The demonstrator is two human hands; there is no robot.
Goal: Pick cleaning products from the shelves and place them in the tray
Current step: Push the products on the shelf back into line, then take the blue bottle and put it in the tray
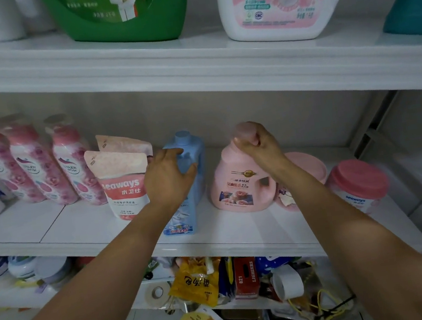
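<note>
A tall light-blue bottle [192, 149] stands on the middle shelf [78, 230]. My left hand [166, 177] grips its upper body, thumb on the right side. Right of it sits a squat pink detergent bottle [235, 186] with a side handle. My right hand [256, 145] grips that bottle's pink cap from above, fingers curled round it. Both bottles stand upright on the shelf. No tray is in view.
Two pink Seaways pouches [121, 183] and three pink-flowered bottles [35, 168] stand to the left. A pink-lidded Seaways jar [357, 188] and a pink tub [311, 164] sit to the right. Large green [118, 12] and white-pink jugs [277, 1] fill the upper shelf. Clutter lies below.
</note>
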